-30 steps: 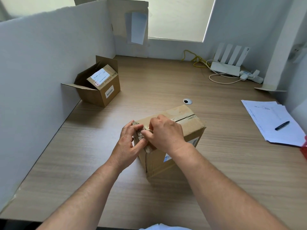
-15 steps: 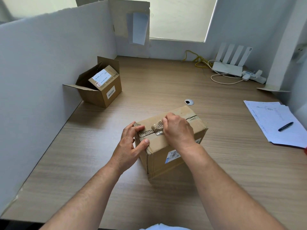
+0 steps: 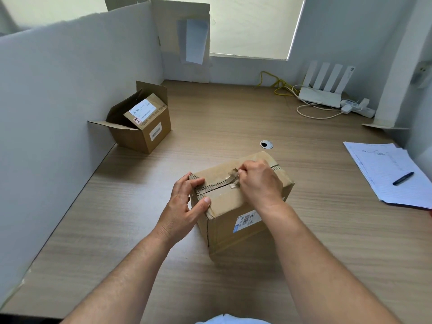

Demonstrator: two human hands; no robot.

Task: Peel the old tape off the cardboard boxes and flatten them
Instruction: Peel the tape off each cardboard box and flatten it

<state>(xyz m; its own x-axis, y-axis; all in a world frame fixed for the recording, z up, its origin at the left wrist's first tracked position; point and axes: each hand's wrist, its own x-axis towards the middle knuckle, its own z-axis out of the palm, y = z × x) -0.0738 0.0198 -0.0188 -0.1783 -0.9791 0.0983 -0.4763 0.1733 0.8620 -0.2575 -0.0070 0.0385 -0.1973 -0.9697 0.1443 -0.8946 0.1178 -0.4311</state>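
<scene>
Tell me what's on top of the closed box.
The left hand grips the box at its near-left edge; the right hand pinches partly peeled tape at the seam. That hand hides the seam beneath it.

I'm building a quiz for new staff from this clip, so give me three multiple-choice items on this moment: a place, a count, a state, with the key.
1. Where does the pen lie? A on the papers; B in a drawer; C on the floor.
2. How many aerials stand on the router? A two; B four; C six.
3. The tape on the near box is: A fully stuck; B partly peeled; C lying on the desk.
Key: 1 A, the pen rests on the sheets; 2 B, four white blades show; 3 B, the right hand pinches its lifted end.
</scene>
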